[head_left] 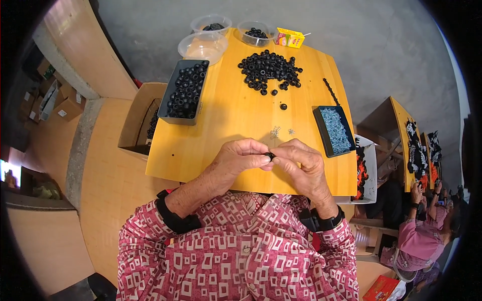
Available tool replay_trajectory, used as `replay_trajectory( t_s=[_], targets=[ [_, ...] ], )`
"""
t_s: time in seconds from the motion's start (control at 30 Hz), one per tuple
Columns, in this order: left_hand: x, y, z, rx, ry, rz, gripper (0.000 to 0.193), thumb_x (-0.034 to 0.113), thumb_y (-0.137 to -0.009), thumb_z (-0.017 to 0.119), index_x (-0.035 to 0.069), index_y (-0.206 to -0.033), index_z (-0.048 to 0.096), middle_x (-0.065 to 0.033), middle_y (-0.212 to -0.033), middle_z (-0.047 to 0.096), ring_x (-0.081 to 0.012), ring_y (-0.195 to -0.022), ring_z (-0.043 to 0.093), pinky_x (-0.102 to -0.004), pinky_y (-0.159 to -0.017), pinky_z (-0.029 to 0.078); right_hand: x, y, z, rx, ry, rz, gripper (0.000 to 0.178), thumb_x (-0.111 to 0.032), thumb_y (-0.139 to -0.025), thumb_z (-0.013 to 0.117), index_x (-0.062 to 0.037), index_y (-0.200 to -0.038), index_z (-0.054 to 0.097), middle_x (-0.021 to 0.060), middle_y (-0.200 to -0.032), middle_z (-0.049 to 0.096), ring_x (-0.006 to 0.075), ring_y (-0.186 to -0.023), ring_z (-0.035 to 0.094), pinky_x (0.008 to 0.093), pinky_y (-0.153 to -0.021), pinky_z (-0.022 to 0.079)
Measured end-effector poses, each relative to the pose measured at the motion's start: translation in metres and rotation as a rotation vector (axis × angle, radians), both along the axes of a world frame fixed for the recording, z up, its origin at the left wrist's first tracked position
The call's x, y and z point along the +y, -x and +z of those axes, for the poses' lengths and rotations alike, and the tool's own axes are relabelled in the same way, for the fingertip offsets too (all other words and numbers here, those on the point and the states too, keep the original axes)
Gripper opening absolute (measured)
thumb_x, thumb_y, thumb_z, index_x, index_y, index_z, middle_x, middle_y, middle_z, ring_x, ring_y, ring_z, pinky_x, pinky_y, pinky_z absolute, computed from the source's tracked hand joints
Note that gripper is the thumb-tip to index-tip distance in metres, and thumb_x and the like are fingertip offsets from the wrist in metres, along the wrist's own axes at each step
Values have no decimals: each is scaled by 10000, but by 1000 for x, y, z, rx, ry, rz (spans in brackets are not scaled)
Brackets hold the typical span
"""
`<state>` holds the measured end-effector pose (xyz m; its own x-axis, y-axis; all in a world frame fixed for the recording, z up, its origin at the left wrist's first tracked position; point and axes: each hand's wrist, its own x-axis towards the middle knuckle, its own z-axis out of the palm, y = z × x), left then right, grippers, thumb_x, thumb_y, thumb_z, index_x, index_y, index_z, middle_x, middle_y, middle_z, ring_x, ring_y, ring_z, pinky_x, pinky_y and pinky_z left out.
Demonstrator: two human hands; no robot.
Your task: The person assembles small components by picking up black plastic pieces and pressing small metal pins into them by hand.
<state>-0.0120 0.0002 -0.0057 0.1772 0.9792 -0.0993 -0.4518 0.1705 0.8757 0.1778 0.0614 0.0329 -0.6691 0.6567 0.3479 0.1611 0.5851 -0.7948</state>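
Note:
Close to the table's near edge, my left hand [242,156] pinches a small round black part [270,156] between thumb and fingers. My right hand [299,163] meets it there, its fingertips closed on the same part. Whether a smaller piece sits between the right fingertips is hidden. Just beyond my hands lie a few tiny clear-silver bits [275,132] on the yellow table [221,130]. A single black part [283,107] rests farther out, short of a loose pile of black ring-like parts [271,70].
A grey bin of black parts [186,93] stands left, a black tray of small bluish pieces [335,131] right. Plastic bowls [203,47] and a yellow box [289,38] line the far edge. Cartons [143,115] flank the table; another person [422,241] sits at right.

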Motion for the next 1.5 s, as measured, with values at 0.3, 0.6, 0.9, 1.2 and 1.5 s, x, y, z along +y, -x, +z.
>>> replay_trajectory(
  t_s=[0.3,0.6,0.9,1.2,1.5],
  targets=[
    [0,2,2,142,-85,29,238,107,-896,630,-37,-1085,614,-73,-959,670,-127,-901,636,-258,-858,492,-11,7,15,-117,-307,-79,204,10,-841,642,-2,-1042,673,112,-857,645,207,-785,640,322,-703,526],
    [0,-1,6,12,-91,-13,245,148,-904,618,-30,-1072,617,-67,-953,665,-129,-918,625,-274,-878,481,-6,-1,0,124,198,-43,242,-3,-855,655,-11,-1095,680,59,-850,637,125,-797,610,238,-701,474],
    [0,-1,6,116,-93,-24,229,129,-912,611,-32,-1076,615,-68,-961,666,-118,-923,622,-256,-867,485,-8,-1,8,-35,-146,-87,161,4,-829,671,2,-988,691,86,-835,668,181,-758,649,276,-669,518],
    [-2,-8,5,82,-103,32,216,117,-919,599,-29,-1074,629,-57,-984,663,-109,-935,609,-252,-862,481,-22,6,1,37,-164,-176,283,-4,-761,739,-12,-1036,671,94,-835,646,210,-781,643,302,-670,528],
    [-1,-7,7,177,-92,32,232,130,-918,587,-32,-1075,644,-43,-963,653,-109,-923,596,-253,-849,473,-20,7,-7,-29,-521,-226,332,-4,-716,766,22,-1025,647,112,-836,619,237,-722,595,326,-629,499]
  ],
)
